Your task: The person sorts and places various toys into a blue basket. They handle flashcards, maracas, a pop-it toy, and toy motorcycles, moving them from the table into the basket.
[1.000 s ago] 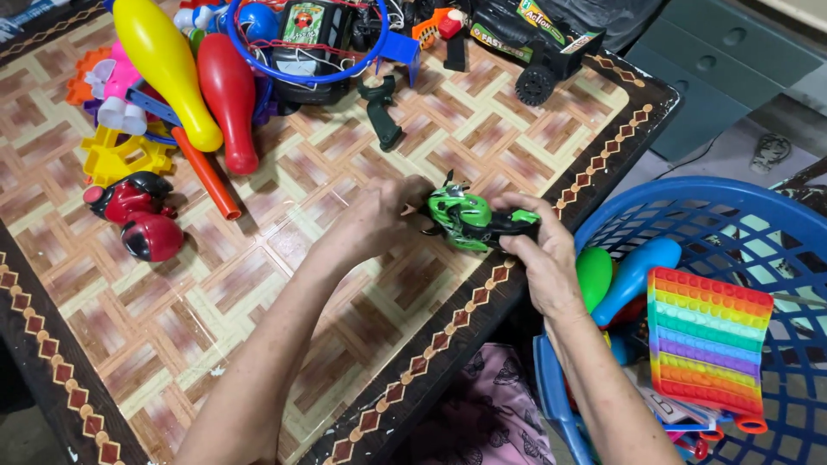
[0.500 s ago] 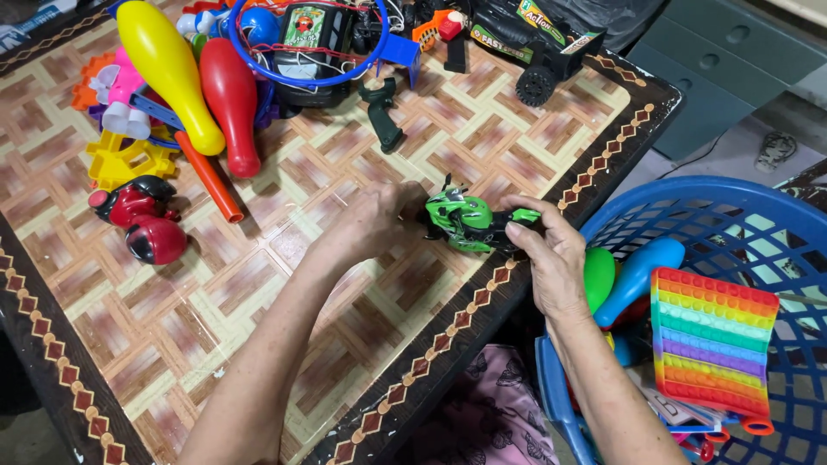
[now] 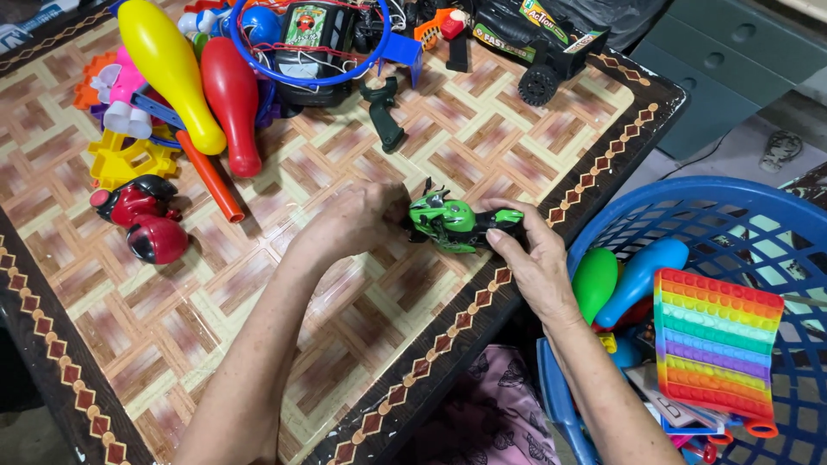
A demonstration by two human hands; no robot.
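Since the earlier frames the green toy motorcycle (image 3: 455, 224) has hardly shifted; it stays on the patterned table (image 3: 172, 344) near the edge, and both hands have kept to it, the right one sliding a little further along its rear. The left hand (image 3: 357, 222) is curled over the front of the motorcycle, fingers closed about that end. The right hand (image 3: 534, 258) grasps the rear, thumb on top and fingers wrapped beneath. Beyond the left hand lies a dark toy handle (image 3: 382, 114), and past it a blue hoop (image 3: 310, 52) among other toys. Further off on the left hand's outer side stand a red bowling pin (image 3: 233, 103) and a yellow bowling pin (image 3: 170, 73), with a red toy figure (image 3: 145, 215) nearer. Just outside the right hand sits a blue basket (image 3: 732, 202) holding a rainbow bubble toy (image 3: 715, 340) and a green pin (image 3: 594, 282).
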